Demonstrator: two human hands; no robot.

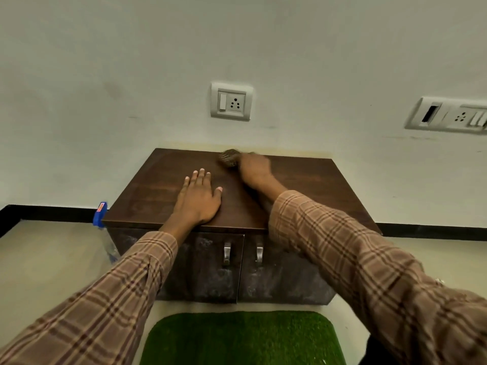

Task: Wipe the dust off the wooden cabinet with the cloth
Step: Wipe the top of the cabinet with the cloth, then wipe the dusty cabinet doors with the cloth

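Dark brown wood-grain cabinet [303, 177], blurred, seemingly brown speckled cloth [228, 157], brown plaid sleeves [369, 272], green mat [242, 338]

right hand [254, 168] motion-blurred, fingers not separable; grip on cloth [228, 158] unclear. cloth also blurred, mostly covered by that hand, only a bunched end showing. right sleeve [369, 259] hides cabinet [163, 180] front right corner. switch plate [448, 114] cut by right edge. plastic bottle [101, 219] partly behind cabinet's left side. green mat [242, 338] cut by bottom edge.

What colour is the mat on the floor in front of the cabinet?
Green, like artificial turf. The mat shows in the head view, below the cabinet doors.
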